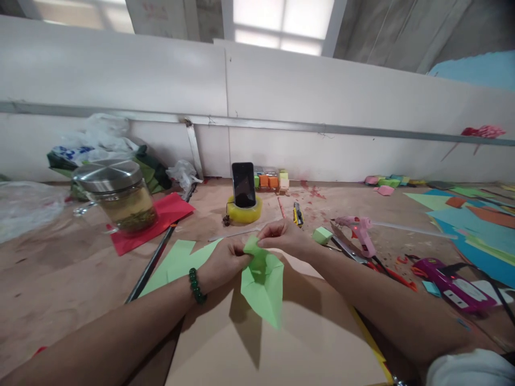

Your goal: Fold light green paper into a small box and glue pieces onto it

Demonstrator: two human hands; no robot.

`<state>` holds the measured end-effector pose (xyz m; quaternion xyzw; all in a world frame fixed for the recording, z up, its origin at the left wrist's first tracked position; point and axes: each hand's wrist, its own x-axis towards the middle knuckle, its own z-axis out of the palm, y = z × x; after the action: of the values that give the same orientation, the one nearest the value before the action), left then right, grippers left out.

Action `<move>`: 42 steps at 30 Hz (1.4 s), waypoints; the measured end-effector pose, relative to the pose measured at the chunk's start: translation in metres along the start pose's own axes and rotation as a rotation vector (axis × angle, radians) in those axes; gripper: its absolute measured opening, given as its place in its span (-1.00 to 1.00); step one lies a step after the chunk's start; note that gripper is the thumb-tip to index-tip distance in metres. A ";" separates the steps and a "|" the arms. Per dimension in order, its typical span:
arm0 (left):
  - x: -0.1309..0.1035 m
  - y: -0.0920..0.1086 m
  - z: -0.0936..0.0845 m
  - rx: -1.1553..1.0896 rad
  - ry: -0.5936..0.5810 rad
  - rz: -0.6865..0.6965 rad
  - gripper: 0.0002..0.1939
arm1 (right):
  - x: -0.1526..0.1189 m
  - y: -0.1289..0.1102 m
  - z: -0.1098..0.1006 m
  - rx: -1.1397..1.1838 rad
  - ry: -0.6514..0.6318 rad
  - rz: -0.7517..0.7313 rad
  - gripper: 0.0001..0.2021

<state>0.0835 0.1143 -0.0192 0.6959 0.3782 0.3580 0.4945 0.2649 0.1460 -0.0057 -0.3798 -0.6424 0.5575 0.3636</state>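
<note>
A light green folded paper (263,289) hangs between my hands above a pale board (273,354), its pointed end toward me. My left hand (227,262), with a green bead bracelet (196,286) at the wrist, pinches the paper's upper left edge. On the other side, the fingers of my right hand (285,237) pinch its top edge. More green paper (171,262) lies left of my left hand. A small green paper box (322,235) sits just right of my right hand.
A lidded glass jar of tea (129,206) stands on red paper (177,212) at left. Ahead, a phone (243,185) leans on a yellow tape roll (245,213), near a cutter (298,214). At right lie a pink glue gun (362,233), a purple power strip (454,284) and colored papers (483,236).
</note>
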 end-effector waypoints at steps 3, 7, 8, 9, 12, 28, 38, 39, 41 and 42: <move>-0.001 0.003 0.000 0.037 -0.014 -0.003 -0.85 | 0.001 -0.004 -0.003 0.082 0.059 -0.018 -0.73; -0.001 0.003 0.001 0.105 0.005 0.022 -0.83 | 0.004 -0.001 -0.007 -0.027 0.011 0.162 -0.60; -0.001 0.002 0.002 0.141 0.028 0.022 -0.83 | 0.005 0.000 -0.007 -0.059 -0.024 0.208 -0.58; -0.001 0.001 0.003 0.180 0.049 0.023 -0.84 | 0.005 0.002 -0.007 -0.085 -0.058 0.236 -0.58; -0.002 -0.001 0.004 0.262 0.084 0.027 -0.85 | 0.004 0.003 -0.007 -0.138 -0.115 0.250 -0.62; -0.007 -0.003 0.010 0.402 0.071 0.055 -0.66 | -0.006 -0.009 -0.002 -0.595 -0.179 0.126 -0.93; -0.005 0.005 0.008 0.479 0.001 0.093 -0.65 | -0.013 -0.020 0.007 -0.918 -0.165 -0.073 -0.92; -0.005 0.004 0.008 0.485 0.007 0.090 -0.67 | -0.014 -0.022 0.008 -0.953 -0.159 -0.069 -0.93; -0.005 0.002 0.009 0.500 0.025 0.090 -0.70 | -0.015 -0.025 0.010 -0.994 -0.153 -0.052 -0.93; -0.005 0.001 0.010 0.502 0.030 0.090 -0.71 | -0.015 -0.025 0.010 -1.003 -0.151 -0.045 -0.93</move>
<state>0.0896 0.1052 -0.0211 0.8075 0.4314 0.2848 0.2842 0.2604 0.1255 0.0174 -0.4521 -0.8637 0.1983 0.1010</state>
